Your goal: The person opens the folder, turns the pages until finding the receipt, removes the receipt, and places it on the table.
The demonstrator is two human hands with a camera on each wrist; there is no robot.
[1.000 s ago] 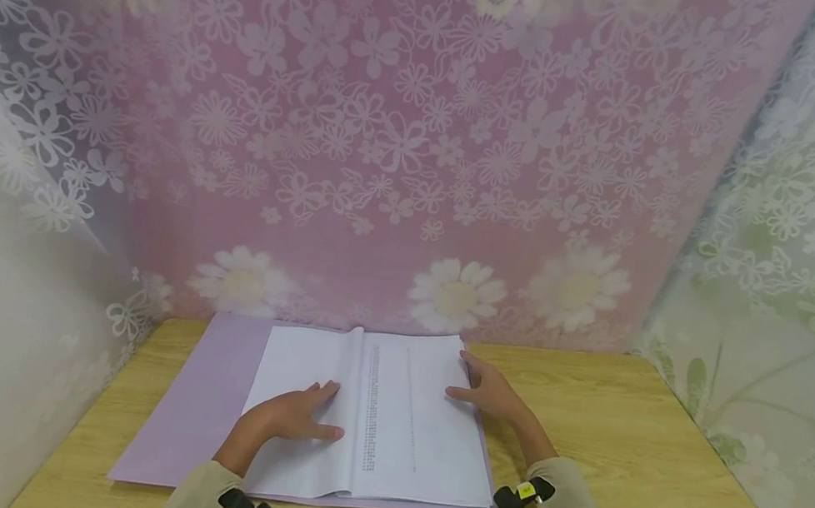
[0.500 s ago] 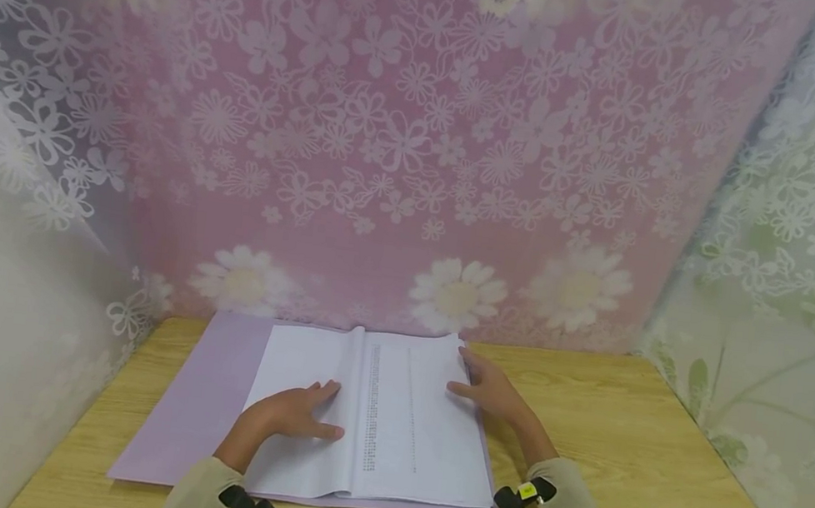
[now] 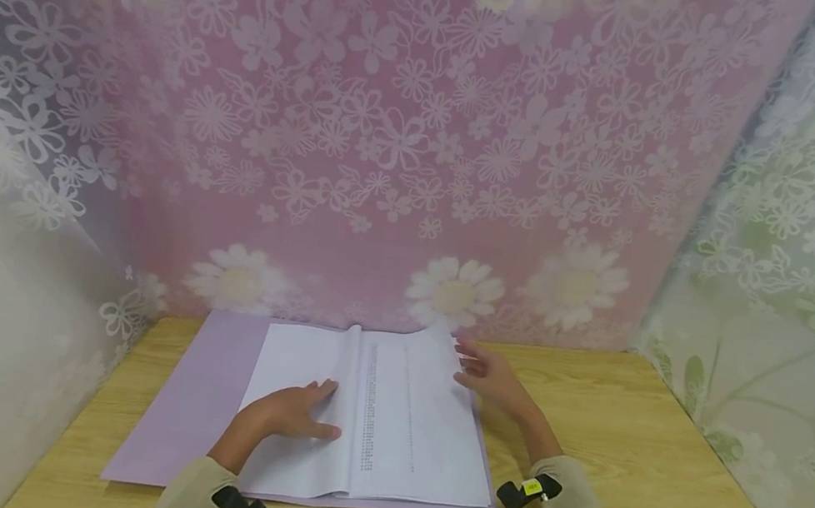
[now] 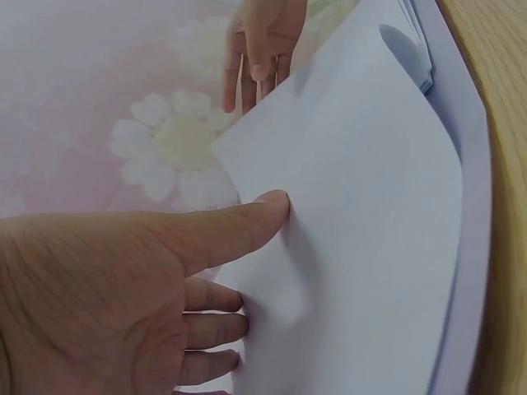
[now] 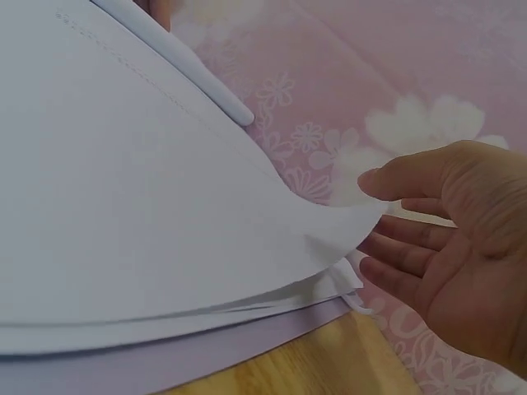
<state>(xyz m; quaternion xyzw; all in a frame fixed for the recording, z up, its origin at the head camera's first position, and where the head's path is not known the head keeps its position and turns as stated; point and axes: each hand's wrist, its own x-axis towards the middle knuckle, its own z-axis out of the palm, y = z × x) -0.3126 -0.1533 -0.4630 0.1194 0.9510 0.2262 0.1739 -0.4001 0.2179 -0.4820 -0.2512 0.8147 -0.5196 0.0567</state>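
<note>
A lilac folder (image 3: 212,374) lies spread on the table with white sheets in it. My left hand (image 3: 291,413) rests on the blank left page (image 3: 298,350), fingers extended, thumb toward the fold in the middle. On the right lies a printed sheet (image 3: 432,433) with columns of small text. My right hand (image 3: 494,381) is at its far right corner, which curls up off the sheets below. In the right wrist view, the raised corner (image 5: 342,226) sits against the fingers of my right hand (image 5: 461,239), and the thumb is held apart above it.
The wooden table (image 3: 605,444) extends to the right of the folder. Behind it stands a pink flowered backdrop (image 3: 377,259), close to the folder's far edge. Pale flowered panels (image 3: 784,330) close off both sides.
The printed sheet's far right corner has lifted and curled higher. My right hand has shifted slightly, its thumb coming off the page. My left hand stays in place.
</note>
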